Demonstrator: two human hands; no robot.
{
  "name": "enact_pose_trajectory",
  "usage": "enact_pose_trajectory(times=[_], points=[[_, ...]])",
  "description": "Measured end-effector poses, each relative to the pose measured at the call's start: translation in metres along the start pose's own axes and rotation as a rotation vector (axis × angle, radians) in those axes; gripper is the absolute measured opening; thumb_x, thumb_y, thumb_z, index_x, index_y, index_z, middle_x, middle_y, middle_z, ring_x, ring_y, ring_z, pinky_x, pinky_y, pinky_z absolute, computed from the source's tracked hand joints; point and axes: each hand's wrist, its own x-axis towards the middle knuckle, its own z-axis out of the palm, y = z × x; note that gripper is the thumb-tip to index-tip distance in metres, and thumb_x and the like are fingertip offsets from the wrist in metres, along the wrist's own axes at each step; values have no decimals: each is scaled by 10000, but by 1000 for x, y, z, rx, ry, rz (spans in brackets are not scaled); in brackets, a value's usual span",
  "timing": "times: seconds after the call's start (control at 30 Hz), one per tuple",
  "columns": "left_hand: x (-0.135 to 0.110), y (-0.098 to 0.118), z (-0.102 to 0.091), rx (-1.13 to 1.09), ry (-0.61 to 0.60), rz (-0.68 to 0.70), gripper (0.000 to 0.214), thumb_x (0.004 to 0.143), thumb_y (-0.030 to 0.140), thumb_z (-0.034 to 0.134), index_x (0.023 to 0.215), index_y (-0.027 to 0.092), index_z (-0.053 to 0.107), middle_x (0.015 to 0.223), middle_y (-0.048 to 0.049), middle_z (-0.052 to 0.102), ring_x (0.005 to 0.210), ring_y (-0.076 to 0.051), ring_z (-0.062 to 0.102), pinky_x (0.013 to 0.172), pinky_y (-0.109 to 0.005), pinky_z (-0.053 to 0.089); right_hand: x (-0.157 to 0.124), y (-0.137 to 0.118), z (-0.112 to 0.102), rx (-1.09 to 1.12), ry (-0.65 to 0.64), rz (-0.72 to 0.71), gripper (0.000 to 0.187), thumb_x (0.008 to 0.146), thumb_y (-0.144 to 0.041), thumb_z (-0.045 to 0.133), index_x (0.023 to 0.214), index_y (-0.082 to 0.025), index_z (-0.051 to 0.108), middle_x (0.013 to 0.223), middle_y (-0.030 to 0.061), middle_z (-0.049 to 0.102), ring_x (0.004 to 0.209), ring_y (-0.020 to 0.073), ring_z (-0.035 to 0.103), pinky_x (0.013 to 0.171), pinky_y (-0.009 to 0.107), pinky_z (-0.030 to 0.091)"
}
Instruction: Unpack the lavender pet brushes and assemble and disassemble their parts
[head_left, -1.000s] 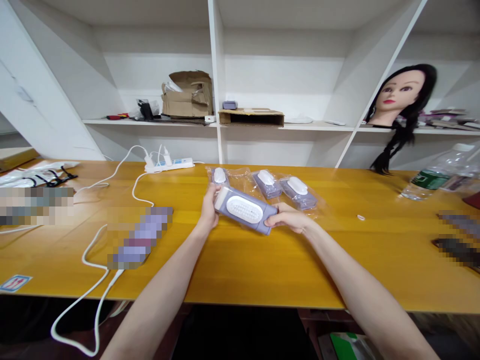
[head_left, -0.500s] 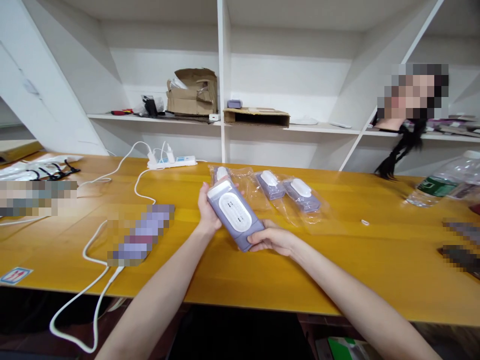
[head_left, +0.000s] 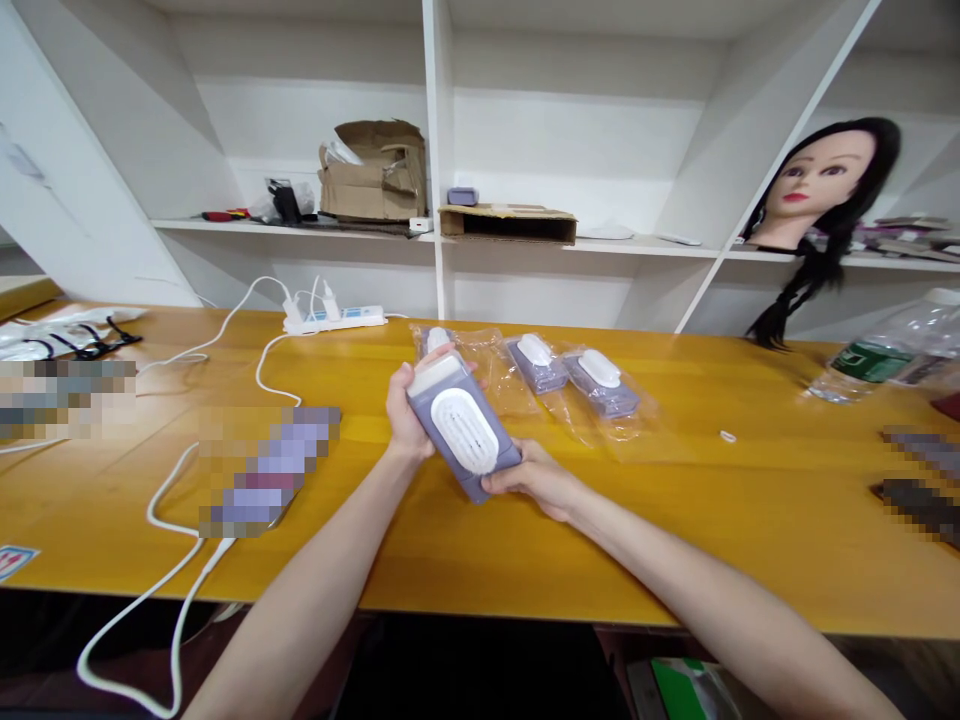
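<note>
A grey-purple rectangular box (head_left: pixel 442 400) with a raised white oval on its face is tilted above the table between my hands. Small dark marks show on the oval, too small to read. My left hand (head_left: pixel 409 415) grips the box along its upper left side, some fingers hidden behind it. At the lower right end, my right hand (head_left: pixel 529 475) holds the box with the thumb on its face. Behind lie similar boxes in clear plastic wrap: one partly hidden wrapped box (head_left: pixel 437 338), a middle wrapped box (head_left: pixel 536 362) and a right wrapped box (head_left: pixel 602 382).
A phone (head_left: pixel 277 470) with a white cable lies left. A power strip (head_left: pixel 334 318) stands at the back, below shelves holding a torn cardboard box (head_left: pixel 375 175), a flat carton (head_left: pixel 510 222) and a mannequin head (head_left: pixel 817 190). Plastic bottles (head_left: pixel 862 360) lean at right. A small white ring (head_left: pixel 727 437) lies nearby.
The box has tilted slightly in my hands, both hands still on it. The whole view has shifted a little, with the table's things appearing slightly further left.
</note>
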Motion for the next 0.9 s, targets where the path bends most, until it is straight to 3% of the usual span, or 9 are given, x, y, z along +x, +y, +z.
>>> enact_pose_trajectory(times=[0.23, 0.67, 0.77, 0.9], points=[[0, -2, 2, 6, 19, -2, 567, 691, 538, 561, 1121, 171, 598, 852, -93, 728, 910, -337, 693, 790, -459, 536, 6, -3, -11, -16, -59, 49, 495, 430, -166, 843, 904, -150, 700, 781, 9, 710, 745, 145, 632, 726, 294, 475], [6, -10, 7, -24, 147, -93, 398, 734, 465, 499, 932, 144, 625, 763, -106, 719, 910, -324, 696, 805, -439, 526, -8, 1, -20, -9, -29, 74, 464, 490, -204, 821, 931, -154, 685, 758, 3, 702, 667, 128, 645, 669, 266, 492], [7, -7, 4, 5, 110, -64, 424, 739, 500, 516, 945, 148, 628, 798, -111, 728, 932, -328, 689, 827, -448, 514, -8, 2, -20, -15, -37, 61, 465, 504, -222, 824, 941, -153, 679, 759, 3, 706, 656, 124, 649, 651, 256, 497], [7, 1, -7, 148, -49, -26, 494, 717, 538, 589, 1008, 144, 651, 1001, -130, 728, 998, -316, 663, 871, -409, 487, -12, -6, -30, -22, -61, 57, 401, 508, -215, 798, 885, -139, 687, 725, 8, 715, 618, 129, 664, 619, 242, 508]])
